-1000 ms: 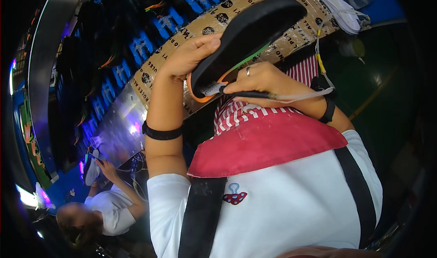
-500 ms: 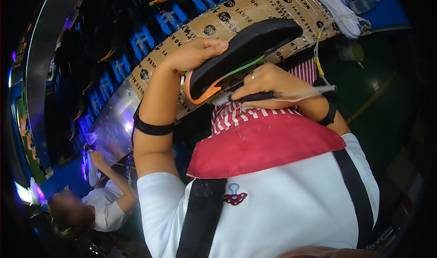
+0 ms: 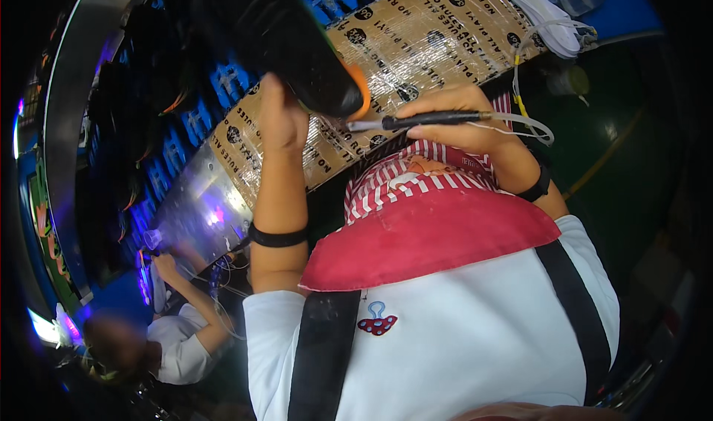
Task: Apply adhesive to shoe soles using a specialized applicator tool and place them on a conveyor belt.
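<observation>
Cardboard-covered tabletop (image 3: 416, 57), taped and printed, runs diagonally across the top; blue moulds (image 3: 230, 87) line its far side. Left hand (image 3: 282, 116) has its grip wrapped around a black shoe (image 3: 275, 35) with an orange sole edge, held raised above the tabletop, toe end sticking out past the fingers to the right. Right hand (image 3: 460, 120) pinches a black pen-like tool (image 3: 431, 119), cable trailing right, tip just beside the shoe's orange edge. Another person (image 3: 178, 347) sits at lower left.
</observation>
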A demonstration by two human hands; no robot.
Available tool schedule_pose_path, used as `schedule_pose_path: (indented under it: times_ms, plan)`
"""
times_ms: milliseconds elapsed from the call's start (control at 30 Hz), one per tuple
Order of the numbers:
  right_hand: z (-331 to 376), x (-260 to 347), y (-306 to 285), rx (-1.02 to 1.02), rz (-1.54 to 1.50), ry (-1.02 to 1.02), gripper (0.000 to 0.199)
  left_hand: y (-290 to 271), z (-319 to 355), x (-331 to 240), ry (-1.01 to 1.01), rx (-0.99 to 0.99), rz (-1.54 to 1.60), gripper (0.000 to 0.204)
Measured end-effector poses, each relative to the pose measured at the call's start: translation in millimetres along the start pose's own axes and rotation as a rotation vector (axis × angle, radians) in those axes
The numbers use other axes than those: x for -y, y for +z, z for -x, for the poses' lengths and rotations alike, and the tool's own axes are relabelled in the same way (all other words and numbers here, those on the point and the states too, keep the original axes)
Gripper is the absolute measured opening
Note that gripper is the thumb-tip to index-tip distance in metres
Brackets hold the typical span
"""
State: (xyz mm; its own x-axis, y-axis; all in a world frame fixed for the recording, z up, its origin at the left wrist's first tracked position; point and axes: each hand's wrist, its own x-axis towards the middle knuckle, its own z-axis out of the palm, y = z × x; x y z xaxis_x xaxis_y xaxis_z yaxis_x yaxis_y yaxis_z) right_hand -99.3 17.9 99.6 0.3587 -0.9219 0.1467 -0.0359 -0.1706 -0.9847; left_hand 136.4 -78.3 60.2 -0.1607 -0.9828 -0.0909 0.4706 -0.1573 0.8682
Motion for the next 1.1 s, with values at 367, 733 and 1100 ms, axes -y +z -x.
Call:
schedule_pose_path:
  times_ms: [367,733,1100]
  plan:
    - [5.3,3.6,-1.5,-0.389,-0.194,0.189,0.023,-26.1,62.9,16.4,-0.486,0.021,0.757,0.063]
    - [-11.6,11.7,15.4,-0.470,-0.174,0.179,0.017,-5.0,82.7,54.9,-0.612,0.168,0.751,0.080]
    - [-42.5,5.8,8.6,-0.761,0.375,-0.042,0.019,37.7,86.1,60.6,-0.718,0.148,0.799,0.082]
